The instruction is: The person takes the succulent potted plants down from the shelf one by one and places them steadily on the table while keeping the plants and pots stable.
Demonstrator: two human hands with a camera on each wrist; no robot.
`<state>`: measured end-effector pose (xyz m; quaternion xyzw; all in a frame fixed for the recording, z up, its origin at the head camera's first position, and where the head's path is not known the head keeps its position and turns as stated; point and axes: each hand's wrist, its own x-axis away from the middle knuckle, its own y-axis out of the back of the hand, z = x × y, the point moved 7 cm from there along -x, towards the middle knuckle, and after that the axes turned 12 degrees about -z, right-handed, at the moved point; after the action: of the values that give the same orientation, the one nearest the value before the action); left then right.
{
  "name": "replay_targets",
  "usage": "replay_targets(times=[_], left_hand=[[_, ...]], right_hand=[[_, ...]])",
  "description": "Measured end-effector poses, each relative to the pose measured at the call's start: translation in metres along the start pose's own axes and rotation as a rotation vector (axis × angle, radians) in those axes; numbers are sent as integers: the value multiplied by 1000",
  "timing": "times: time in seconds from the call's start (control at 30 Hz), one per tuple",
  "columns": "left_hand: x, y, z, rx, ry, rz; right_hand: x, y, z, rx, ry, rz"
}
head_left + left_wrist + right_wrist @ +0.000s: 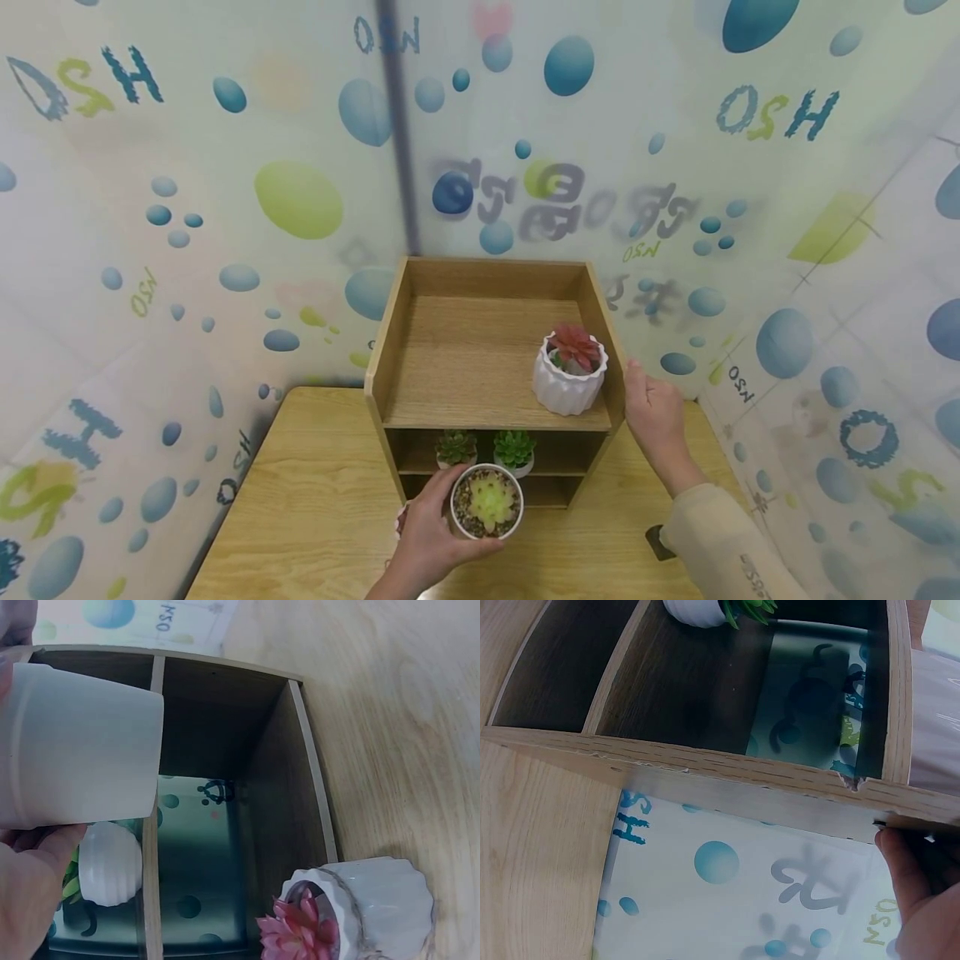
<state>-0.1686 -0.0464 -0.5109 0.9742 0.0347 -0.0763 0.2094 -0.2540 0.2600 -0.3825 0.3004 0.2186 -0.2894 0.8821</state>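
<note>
My left hand (pixel 433 533) grips a white pot (pixel 86 746) from its left side, with fingers and thumb round it. A pale green succulent (pixel 489 500) grows in this pot, held in front of the lower part of a wooden shelf (pixel 465 358). My right hand (pixel 656 412) holds the shelf's right side panel (pixel 735 802), fingers curled at its edge. On the shelf's top board, near that panel, stands a white ribbed pot (pixel 568 392) with a red succulent (pixel 576 346).
Two small potted green succulents, one dark (pixel 455 446) and one brighter (pixel 514 447), stand in the middle compartment. On the wooden table (pixel 307 500), before the shelf, is a white pot (pixel 386 900) with a pink succulent (pixel 300 930). A small dark object (pixel 660 543) lies near the right sleeve.
</note>
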Motion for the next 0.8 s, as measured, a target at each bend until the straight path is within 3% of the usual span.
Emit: replay_targets(times=[0.43,0.8], left_hand=[[2,-4,10,15,16,19],[4,-6,20,-53,-10,-3]], right_hand=[[0,0,0,-2,-11,5],[0,0,1,-5,-9,11]])
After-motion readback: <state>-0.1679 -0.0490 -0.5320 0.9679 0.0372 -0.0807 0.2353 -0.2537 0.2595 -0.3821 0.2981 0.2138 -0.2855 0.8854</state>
